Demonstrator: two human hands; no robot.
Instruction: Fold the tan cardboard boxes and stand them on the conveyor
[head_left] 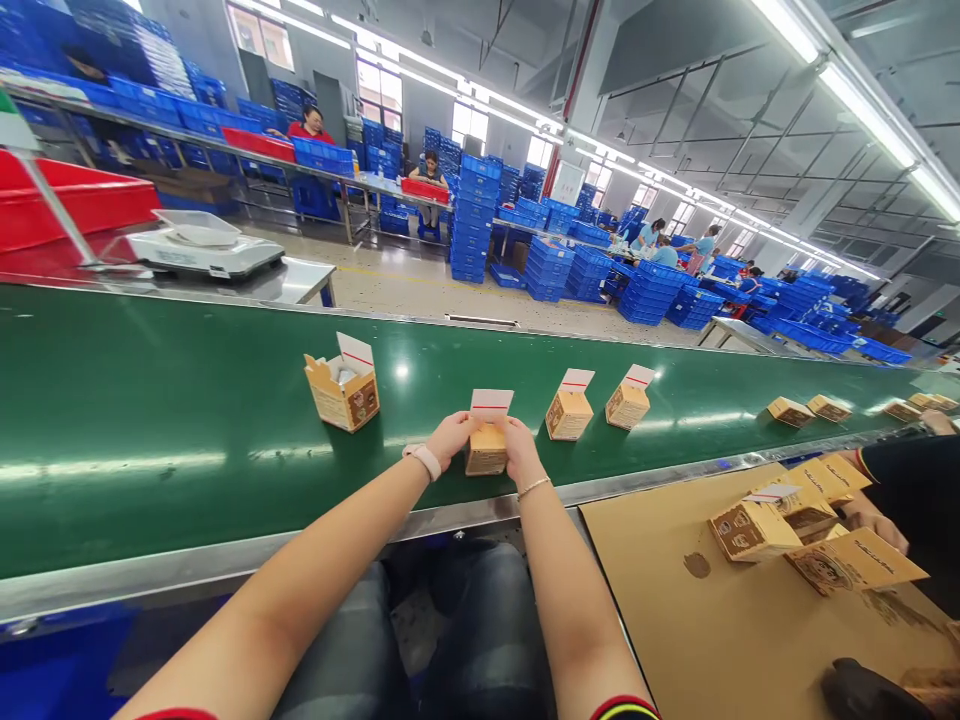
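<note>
Left hand [452, 440] and right hand [522, 450] clamp a tan printed carton [487, 459] between them at twelve o'clock on the green conveyor belt [172, 400]; an open-topped carton [346, 396] stands at its ten o'clock

by the near edge of the green belt [187, 390], your tan box [487, 461] shows a white flap [492, 398] striped red.

left: 1 pale pink wristband [422, 461] | right: 1 thin bracelet [534, 488] | right sleeve [628, 709]: black, red and yellow edging | dark jeans [491, 640]
</note>
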